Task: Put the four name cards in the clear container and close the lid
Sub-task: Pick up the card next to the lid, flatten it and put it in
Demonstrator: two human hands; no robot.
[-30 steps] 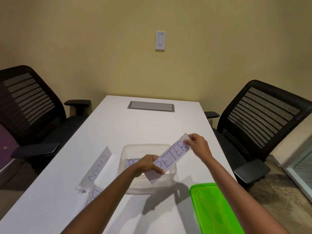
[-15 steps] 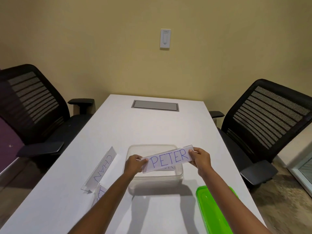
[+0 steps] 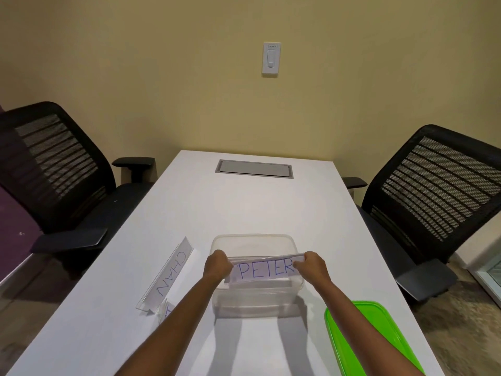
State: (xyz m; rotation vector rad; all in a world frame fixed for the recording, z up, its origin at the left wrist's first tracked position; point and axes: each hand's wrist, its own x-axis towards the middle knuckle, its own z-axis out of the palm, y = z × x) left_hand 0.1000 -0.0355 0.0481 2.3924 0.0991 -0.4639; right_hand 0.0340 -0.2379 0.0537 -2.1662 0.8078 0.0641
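- A black mesh office chair (image 3: 54, 164) stands at the left side of the white table (image 3: 244, 207).
- A name card reading CHAN (image 3: 169, 275), in a clear folded holder, lies on the table left of the container, with its length running away from the camera.
- Just beside its near end is a second card (image 3: 166, 312), mostly hidden by the left forearm; its lettering cannot be read.
- The left hand (image 3: 215, 265) pinches the left end of the PETER card (image 3: 264, 270), fingers curled round its edge.
- The PETER card is held level, lettering towards the camera, across the open top of the clear container (image 3: 253, 238). Its lower edge looks to be inside the walls, though I cannot tell if it touches the bottom.
- The container sits in the middle of the table with its lid off.
- Far behind it are a grey hatch (image 3: 254, 169) set in the tabletop and a white switch (image 3: 271, 58) on the wall.
- The right hand (image 3: 311, 267) grips the card's right end, fingers curled on it.
- The green lid (image 3: 366, 337) lies on the table's near right edge, apart from the container.
- A second black mesh chair (image 3: 433, 191) stands on the right.
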